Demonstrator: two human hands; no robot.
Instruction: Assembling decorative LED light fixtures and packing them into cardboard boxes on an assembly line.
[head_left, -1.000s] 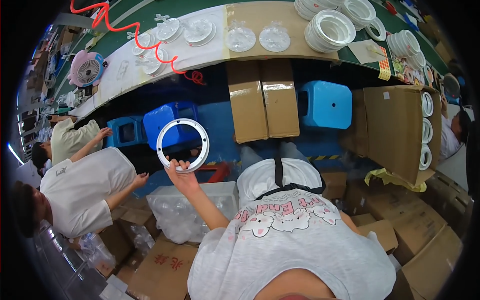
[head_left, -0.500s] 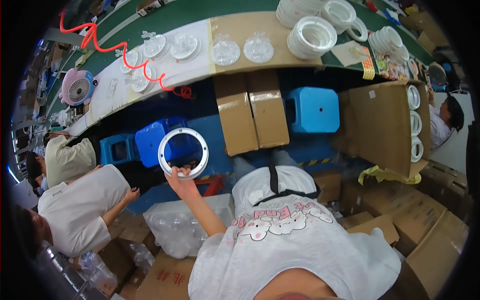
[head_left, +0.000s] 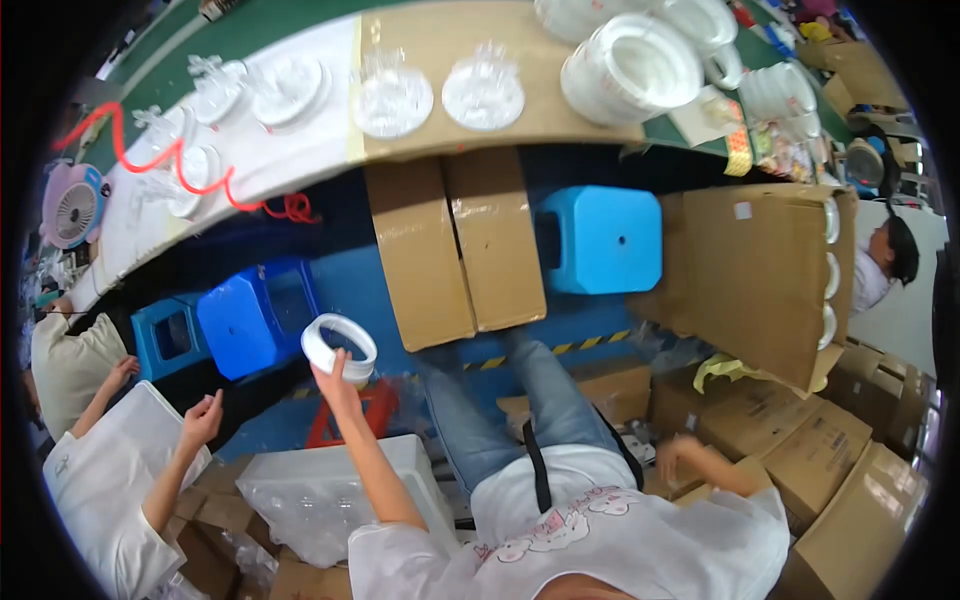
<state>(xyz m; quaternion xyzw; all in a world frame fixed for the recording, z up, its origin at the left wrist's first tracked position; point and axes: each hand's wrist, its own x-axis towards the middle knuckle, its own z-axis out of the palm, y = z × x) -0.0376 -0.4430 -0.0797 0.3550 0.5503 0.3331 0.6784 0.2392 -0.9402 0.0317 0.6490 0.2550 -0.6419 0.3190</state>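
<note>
My left hand [head_left: 333, 376] is closed on a white plastic ring [head_left: 318, 345], gripping its near side and holding it up in the air, tilted so the wall shows. Beyond it stands a dark blue stool [head_left: 240, 325]. My right hand [head_left: 680, 456] hangs at my right side, near cardboard boxes, its fingers loosely bent and apart with nothing visible in them. On the bench, stacked white rings [head_left: 590, 80] stand at the far right. Clear plastic parts on round white bases [head_left: 392, 103] stand in the middle and to the left.
Two tall cartons [head_left: 420, 255] stand before the bench, with a light blue stool [head_left: 618, 240] on their right. A large open carton [head_left: 750, 270] holds white rings. At left sit co-workers [head_left: 110, 500]; near them is a foam box [head_left: 400, 470] with clear bags. A red coiled hose [head_left: 180, 160] hangs across.
My left hand has tipped the ring from face-on to edge-on. My right hand has come into view. The view has shifted, and the nearer co-worker's hand is raised.
</note>
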